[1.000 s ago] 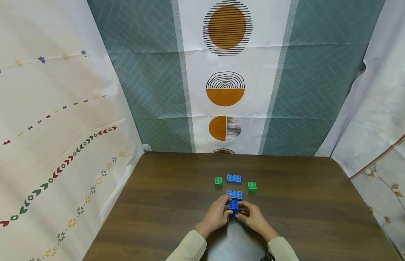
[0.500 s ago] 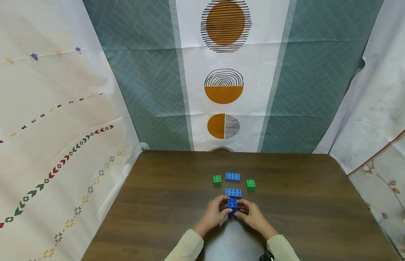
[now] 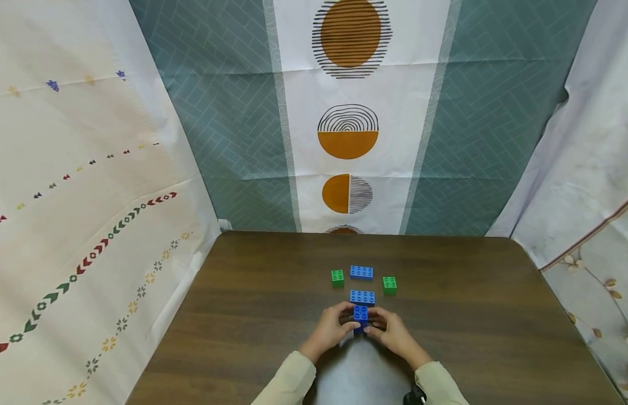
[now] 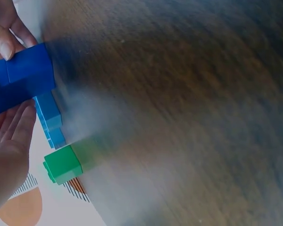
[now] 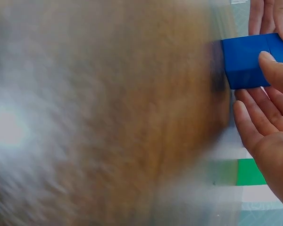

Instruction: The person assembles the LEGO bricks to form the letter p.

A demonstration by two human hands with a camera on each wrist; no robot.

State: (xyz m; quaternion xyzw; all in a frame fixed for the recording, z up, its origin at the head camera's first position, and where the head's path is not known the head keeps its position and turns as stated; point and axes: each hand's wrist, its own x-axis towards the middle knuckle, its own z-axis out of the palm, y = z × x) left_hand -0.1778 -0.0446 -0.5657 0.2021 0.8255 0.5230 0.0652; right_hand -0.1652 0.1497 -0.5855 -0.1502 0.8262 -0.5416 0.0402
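Note:
A dark blue stack of toy building bricks (image 3: 360,316) stands upright near the table's front, its studded top facing up. A seam across its side in the left wrist view marks where two bricks (image 4: 23,70) join. From the left, my left hand (image 3: 330,329) pinches the stack between thumb and fingers. My right hand (image 3: 394,336) does the same from the right, its thumb on the near face of the blue bricks (image 5: 247,59) in the right wrist view. Directly behind lies a lighter blue eight-stud brick (image 3: 362,297). The stack's lower part is partly hidden by fingers.
Farther back on the brown wooden table (image 3: 263,287) sit another blue eight-stud brick (image 3: 362,272), a green brick (image 3: 337,278) on the left and another green brick (image 3: 389,284) on the right. Patterned cloths hang behind and at both sides.
The head view has shifted slightly. Both hands keep their hold on the blue stack, and the bricks on the table stay in place.

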